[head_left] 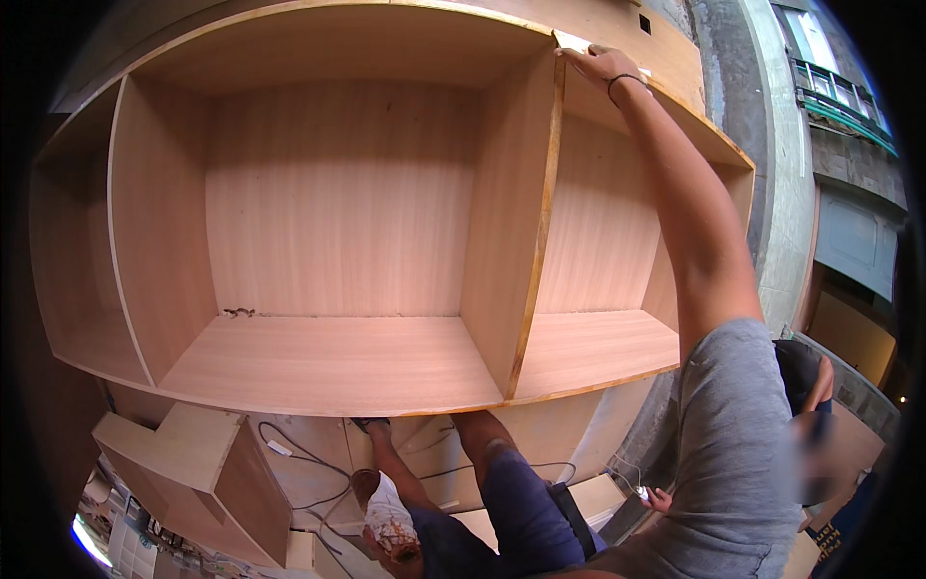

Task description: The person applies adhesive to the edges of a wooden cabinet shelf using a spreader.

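Observation:
My right arm, in a grey sleeve, reaches up to the top edge of a large wooden cabinet [338, 193]. There my right hand [612, 66], with a dark band at its wrist, is closed on a small white piece [571, 41], cloth or paper, where the upright divider [540, 232] meets the top panel. Amber-brown colour runs along the divider's front edge. Low down, in front of my leg, my left hand [384, 554] is partly hidden around a white container with brown stains [390, 509]; its fingers show only in part.
A smaller wooden box [183, 454] stands below the cabinet on the left. Dark cables [318, 473] cross the floor near my legs. At the right sits another person [810, 425]; a hand [658, 500] with a small white object shows beside my sleeve. A grey wall [762, 125] rises beyond.

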`<state>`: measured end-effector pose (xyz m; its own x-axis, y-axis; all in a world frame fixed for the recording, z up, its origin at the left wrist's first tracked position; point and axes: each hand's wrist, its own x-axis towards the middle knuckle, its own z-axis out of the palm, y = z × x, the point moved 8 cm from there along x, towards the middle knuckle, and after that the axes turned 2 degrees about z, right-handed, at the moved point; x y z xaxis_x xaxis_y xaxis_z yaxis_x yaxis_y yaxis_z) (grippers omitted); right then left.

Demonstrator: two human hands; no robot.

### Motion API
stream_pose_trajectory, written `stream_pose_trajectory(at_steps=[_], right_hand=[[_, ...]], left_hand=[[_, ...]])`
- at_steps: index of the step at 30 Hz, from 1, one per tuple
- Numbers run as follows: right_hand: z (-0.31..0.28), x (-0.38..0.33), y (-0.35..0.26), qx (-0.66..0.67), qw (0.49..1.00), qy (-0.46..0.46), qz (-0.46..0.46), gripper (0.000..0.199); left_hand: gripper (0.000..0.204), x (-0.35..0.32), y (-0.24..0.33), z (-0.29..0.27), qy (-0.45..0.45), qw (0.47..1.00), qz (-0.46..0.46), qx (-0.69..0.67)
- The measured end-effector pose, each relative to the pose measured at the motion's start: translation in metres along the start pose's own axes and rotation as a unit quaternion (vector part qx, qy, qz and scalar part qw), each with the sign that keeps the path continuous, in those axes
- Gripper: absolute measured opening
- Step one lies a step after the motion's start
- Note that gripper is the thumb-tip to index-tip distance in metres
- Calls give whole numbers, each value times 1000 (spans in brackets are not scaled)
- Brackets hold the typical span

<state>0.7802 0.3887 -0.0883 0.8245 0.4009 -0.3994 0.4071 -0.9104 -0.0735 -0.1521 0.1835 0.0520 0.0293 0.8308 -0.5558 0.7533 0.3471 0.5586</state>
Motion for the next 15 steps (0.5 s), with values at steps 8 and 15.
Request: stream_pose_trajectory(at_steps=[8,15], right_hand=[[-10,5,-3,-24,999,-23,-9,75],[-22,-14,-1,-61,988,-126,-62,75]], left_hand=[[96,10,42,1,-11,994,69,80],[88,13,42,-4,7,997,41,62]])
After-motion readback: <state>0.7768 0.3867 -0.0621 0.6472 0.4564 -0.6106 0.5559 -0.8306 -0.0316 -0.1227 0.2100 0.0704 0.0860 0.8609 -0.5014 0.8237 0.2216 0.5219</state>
